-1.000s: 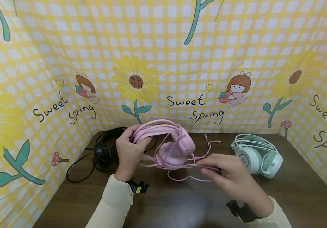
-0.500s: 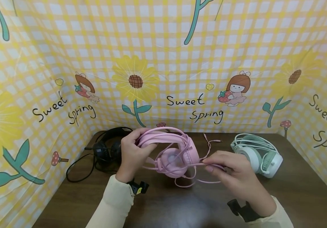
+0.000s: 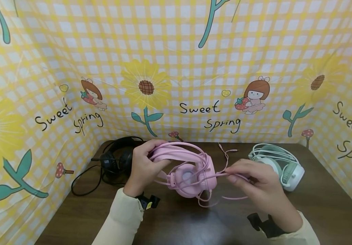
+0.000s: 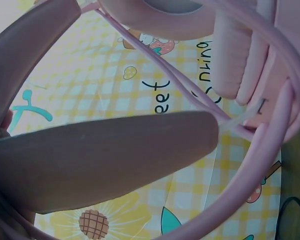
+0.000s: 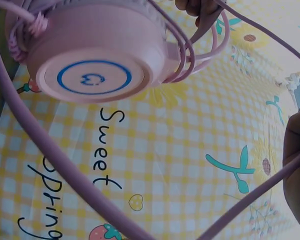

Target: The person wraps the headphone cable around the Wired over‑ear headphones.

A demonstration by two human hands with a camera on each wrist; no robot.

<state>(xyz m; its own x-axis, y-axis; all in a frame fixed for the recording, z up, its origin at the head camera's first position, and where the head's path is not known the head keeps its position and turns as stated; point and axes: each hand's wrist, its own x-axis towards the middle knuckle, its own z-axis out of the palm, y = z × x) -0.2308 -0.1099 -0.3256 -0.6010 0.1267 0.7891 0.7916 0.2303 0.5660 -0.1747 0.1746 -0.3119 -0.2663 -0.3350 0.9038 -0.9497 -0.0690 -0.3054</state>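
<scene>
Pink headphones (image 3: pixel 208 175) hang above the table, their headband gripped by my left hand (image 3: pixel 146 165) at the left end. Loops of pink cable run along the headband and across the ear cups. My right hand (image 3: pixel 257 180) pinches the pink cable (image 3: pixel 222 174) just right of the ear cups, and the cable is drawn toward it. In the right wrist view an ear cup (image 5: pixel 95 80) shows a blue ring and logo, with cable wound beside it. The left wrist view shows the headband pad (image 4: pixel 105 155) close up.
Black headphones (image 3: pixel 110 163) with a cable lie at the back left of the brown table (image 3: pixel 176 224). Mint green headphones (image 3: pixel 292 177) wrapped in their cable lie at the right. Two pink plugs (image 3: pixel 232 150) rest near the back edge. A yellow checked cloth (image 3: pixel 176 68) surrounds the table.
The pink headphones have moved slightly right and toward me, with the ear cups turning. My right hand has shifted a little right with the cable still pinched.
</scene>
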